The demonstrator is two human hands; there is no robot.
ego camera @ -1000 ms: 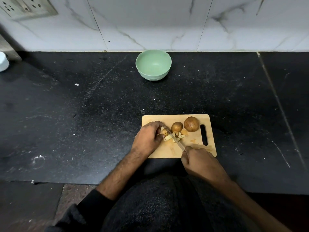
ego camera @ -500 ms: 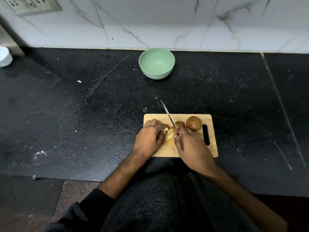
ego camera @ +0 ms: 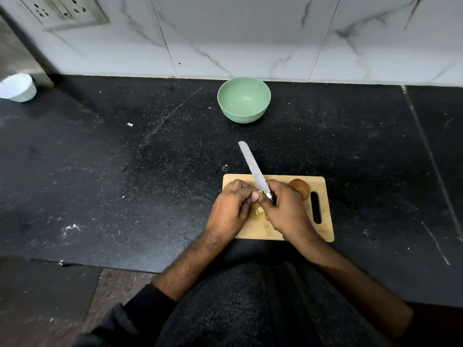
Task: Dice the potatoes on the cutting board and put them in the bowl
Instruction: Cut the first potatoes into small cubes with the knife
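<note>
A wooden cutting board (ego camera: 323,230) lies on the black counter near its front edge. My right hand (ego camera: 288,211) grips a knife (ego camera: 251,165) whose blade points up and away over the board's far edge. My left hand (ego camera: 231,209) sits cupped on the board's left part, its fingers curled against my right thumb, and it hides most of the cut potato. A few pale potato pieces (ego camera: 260,211) show between the hands. One whole brown potato (ego camera: 299,187) lies at the board's far right. The green bowl (ego camera: 244,98) stands empty near the wall.
A white cup (ego camera: 18,87) stands at the far left by a steel surface. A wall socket (ego camera: 65,11) sits above it. Small crumbs (ego camera: 129,124) dot the counter. The counter's front edge runs just below the board.
My right hand has moved forward over the cut pieces and the knife blade has swung from lying across them to pointing away. Both hands have closed in together over the pieces.
</note>
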